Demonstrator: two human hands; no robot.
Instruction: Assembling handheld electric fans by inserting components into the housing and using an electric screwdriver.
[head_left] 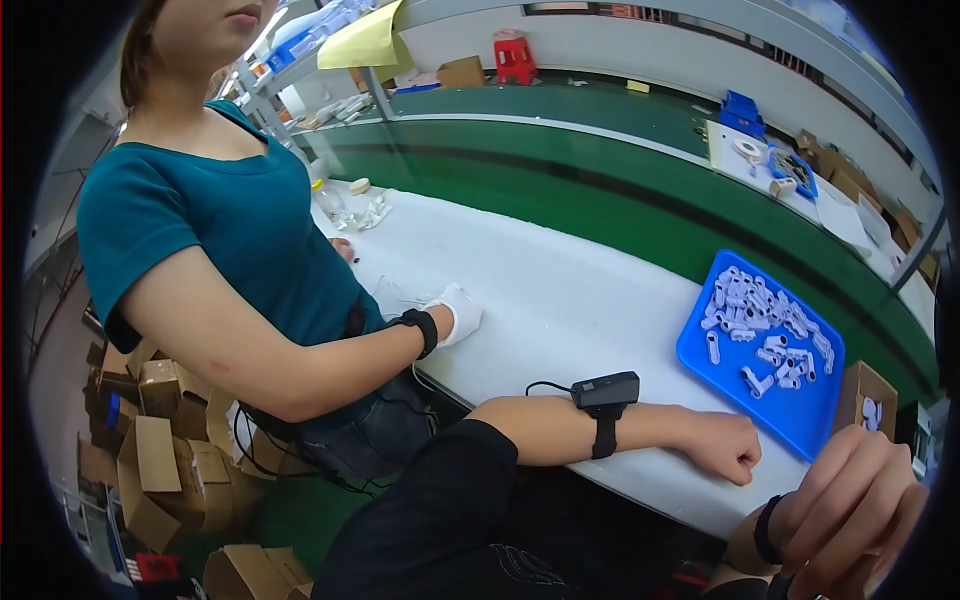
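My left hand (725, 447) is closed in a fist on the white table (560, 290), just in front of a blue tray (790, 420). A small black device (605, 390) is strapped to my left forearm. Loose in the tray lie many small white plastic parts (745, 300) with dark round ends. My right hand (855, 505), at the lower right, is raised with its fingers curled together. A black band circles its wrist. Whatever its fingers may hold is hidden. Neither hand touches the white parts.
A co-worker in a teal top stands on the left, one white-gloved hand (460, 315) on the table. A cardboard box (862, 390) with white pieces stands right of the tray. Open cartons (185, 470) crowd the floor at left. A red stool (514, 60) stands far back.
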